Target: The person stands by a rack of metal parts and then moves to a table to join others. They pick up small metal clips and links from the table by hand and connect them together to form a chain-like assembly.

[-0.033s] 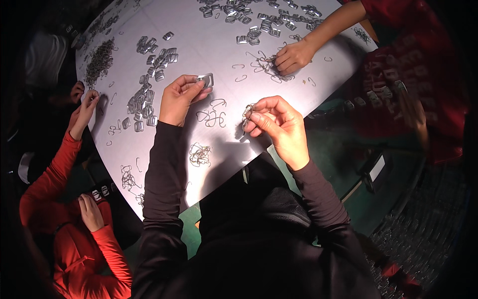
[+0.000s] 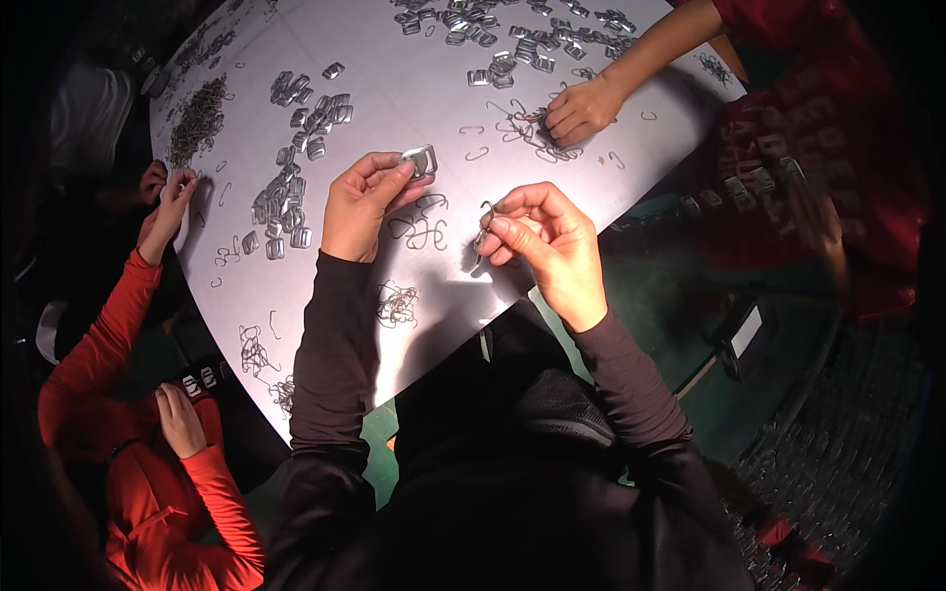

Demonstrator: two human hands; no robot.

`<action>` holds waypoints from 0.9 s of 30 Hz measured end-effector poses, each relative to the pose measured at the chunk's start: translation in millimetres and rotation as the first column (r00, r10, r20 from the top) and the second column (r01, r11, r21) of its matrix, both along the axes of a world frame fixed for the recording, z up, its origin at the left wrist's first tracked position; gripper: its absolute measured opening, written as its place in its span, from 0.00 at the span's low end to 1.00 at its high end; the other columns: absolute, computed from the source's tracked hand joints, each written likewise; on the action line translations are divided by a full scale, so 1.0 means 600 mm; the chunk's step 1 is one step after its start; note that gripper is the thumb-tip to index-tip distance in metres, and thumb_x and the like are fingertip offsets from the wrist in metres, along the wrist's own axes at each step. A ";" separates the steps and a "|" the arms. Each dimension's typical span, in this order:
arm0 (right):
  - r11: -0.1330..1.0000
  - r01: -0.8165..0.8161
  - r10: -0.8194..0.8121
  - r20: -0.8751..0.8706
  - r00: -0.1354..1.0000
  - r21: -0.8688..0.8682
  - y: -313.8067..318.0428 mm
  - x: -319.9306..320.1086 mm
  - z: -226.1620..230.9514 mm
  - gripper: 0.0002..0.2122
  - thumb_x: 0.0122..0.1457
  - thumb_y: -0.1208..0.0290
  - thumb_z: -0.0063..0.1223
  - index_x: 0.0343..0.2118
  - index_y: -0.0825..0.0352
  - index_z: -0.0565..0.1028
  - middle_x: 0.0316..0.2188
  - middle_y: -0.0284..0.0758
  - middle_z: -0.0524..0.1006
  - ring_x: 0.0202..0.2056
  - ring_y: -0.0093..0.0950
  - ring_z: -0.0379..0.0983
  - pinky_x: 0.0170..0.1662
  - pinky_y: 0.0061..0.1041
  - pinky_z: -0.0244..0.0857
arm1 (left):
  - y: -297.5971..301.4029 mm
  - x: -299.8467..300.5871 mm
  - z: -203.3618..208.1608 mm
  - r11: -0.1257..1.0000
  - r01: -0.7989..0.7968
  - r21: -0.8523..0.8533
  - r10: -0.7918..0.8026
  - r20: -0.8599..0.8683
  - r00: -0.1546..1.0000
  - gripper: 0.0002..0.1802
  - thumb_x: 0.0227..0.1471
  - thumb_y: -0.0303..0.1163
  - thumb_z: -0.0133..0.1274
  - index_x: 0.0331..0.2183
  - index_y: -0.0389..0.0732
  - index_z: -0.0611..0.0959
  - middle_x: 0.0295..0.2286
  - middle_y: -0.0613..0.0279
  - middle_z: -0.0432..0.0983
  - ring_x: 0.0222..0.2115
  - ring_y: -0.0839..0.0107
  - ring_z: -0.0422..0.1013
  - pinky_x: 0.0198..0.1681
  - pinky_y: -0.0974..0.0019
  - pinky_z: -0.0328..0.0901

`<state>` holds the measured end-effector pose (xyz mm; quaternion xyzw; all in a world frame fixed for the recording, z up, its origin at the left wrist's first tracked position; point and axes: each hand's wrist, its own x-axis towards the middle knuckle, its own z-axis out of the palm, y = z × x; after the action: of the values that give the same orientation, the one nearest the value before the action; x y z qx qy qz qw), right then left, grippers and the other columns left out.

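Black sleeves point(image 2: 330, 345) are rising from the lower edge of my remote view and are ending at two bare hands, which are poised above the near side of a pale table point(image 2: 443, 118). With the right hand point(image 2: 552, 241) I am pinching a wire hook point(image 2: 487, 210) between thumb and forefinger, its bent end projecting above the tips; more metal is showing just below, partly hidden, so I am not able to tell how many pieces the fingers are enclosing. With the left hand point(image 2: 365, 207) I am gripping a silver buckle point(image 2: 421, 160) narrowly between thumb and fingers, well apart from the hook. Beside the left cuff, a tangle point(image 2: 397, 303) of hooks is lying on the table; loose hooks point(image 2: 424, 231) are lying between the hands. Leftward, a band of buckles point(image 2: 286, 202) is running away from me. Near the left edge, a co-worker in red is raising a hand point(image 2: 175, 202), its contents being unclear to me. Beyond, at right, another co-worker's hand point(image 2: 579, 110) is curling over a hook pile point(image 2: 527, 126). Farther off, a dark heap point(image 2: 200, 123) is occupying the left side, and more buckles point(image 2: 468, 20) are spreading across the top.
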<state>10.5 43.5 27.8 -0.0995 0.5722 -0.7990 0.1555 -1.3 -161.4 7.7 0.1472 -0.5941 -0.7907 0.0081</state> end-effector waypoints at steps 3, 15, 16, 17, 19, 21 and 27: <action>0.999 0.005 -0.005 -0.015 1.000 -0.052 -0.022 -0.001 -0.001 0.05 0.55 0.81 0.51 0.33 0.70 0.68 0.29 0.39 0.75 0.28 0.24 0.75 0.29 0.18 0.70 | 0.042 0.041 0.018 0.994 -0.008 0.105 0.018 -0.098 0.995 0.08 0.49 0.26 0.55 0.33 0.33 0.78 0.30 0.60 0.76 0.30 0.77 0.72 0.35 0.75 0.69; 1.000 0.028 -0.029 -0.099 0.995 -0.011 -0.049 0.005 -0.005 0.05 0.54 0.85 0.48 0.28 0.69 0.65 0.33 0.40 0.74 0.29 0.24 0.75 0.30 0.17 0.70 | 0.058 0.084 0.047 0.990 -0.122 -0.066 0.104 -0.225 0.969 0.07 0.48 0.23 0.56 0.32 0.32 0.79 0.28 0.64 0.75 0.29 0.81 0.69 0.34 0.78 0.63; 0.999 0.031 -0.029 -0.122 0.992 0.018 -0.050 0.005 -0.011 0.05 0.54 0.85 0.48 0.28 0.69 0.65 0.33 0.39 0.74 0.29 0.24 0.75 0.30 0.17 0.69 | 0.062 0.085 0.049 0.990 -0.128 -0.059 0.112 -0.225 0.968 0.07 0.48 0.23 0.56 0.32 0.32 0.79 0.28 0.64 0.75 0.29 0.81 0.69 0.34 0.78 0.63; 0.998 0.036 -0.029 -0.144 0.989 0.044 -0.053 0.005 -0.015 0.05 0.54 0.85 0.49 0.28 0.69 0.65 0.33 0.39 0.74 0.29 0.24 0.75 0.30 0.17 0.69 | 0.064 0.087 0.051 0.990 -0.134 -0.053 0.119 -0.224 0.967 0.07 0.48 0.23 0.56 0.32 0.32 0.79 0.28 0.64 0.75 0.28 0.82 0.69 0.34 0.79 0.63; 0.987 0.042 -0.009 -0.207 0.978 0.153 -0.055 0.003 -0.018 0.05 0.53 0.82 0.51 0.30 0.69 0.68 0.32 0.36 0.74 0.28 0.19 0.73 0.29 0.15 0.67 | 0.064 0.092 0.055 0.978 -0.182 -0.104 0.157 -0.212 0.965 0.06 0.48 0.22 0.56 0.32 0.32 0.79 0.28 0.64 0.75 0.29 0.81 0.69 0.36 0.77 0.64; 0.962 0.119 -0.039 -0.307 0.951 0.246 -0.053 -0.009 -0.018 0.05 0.51 0.80 0.53 0.32 0.69 0.70 0.31 0.33 0.75 0.28 0.17 0.73 0.29 0.15 0.66 | 0.061 0.098 0.058 0.968 -0.213 -0.131 0.184 -0.205 0.961 0.06 0.48 0.22 0.56 0.31 0.32 0.79 0.28 0.63 0.75 0.29 0.80 0.69 0.37 0.76 0.65; 0.620 0.368 0.024 -0.485 0.874 0.693 -0.005 -0.255 -0.104 0.08 0.50 0.67 0.56 0.29 0.67 0.77 0.27 0.37 0.77 0.30 0.31 0.74 0.34 0.30 0.66 | 0.065 0.134 0.090 0.930 -0.239 -0.280 0.140 -0.332 0.933 0.08 0.45 0.17 0.56 0.32 0.33 0.79 0.31 0.61 0.73 0.32 0.75 0.70 0.39 0.74 0.64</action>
<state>-142.2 40.5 -34.9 -0.1482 0.8828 -0.4446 -0.0334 78.9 -122.3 61.6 0.0771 -0.6871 -0.6940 0.2007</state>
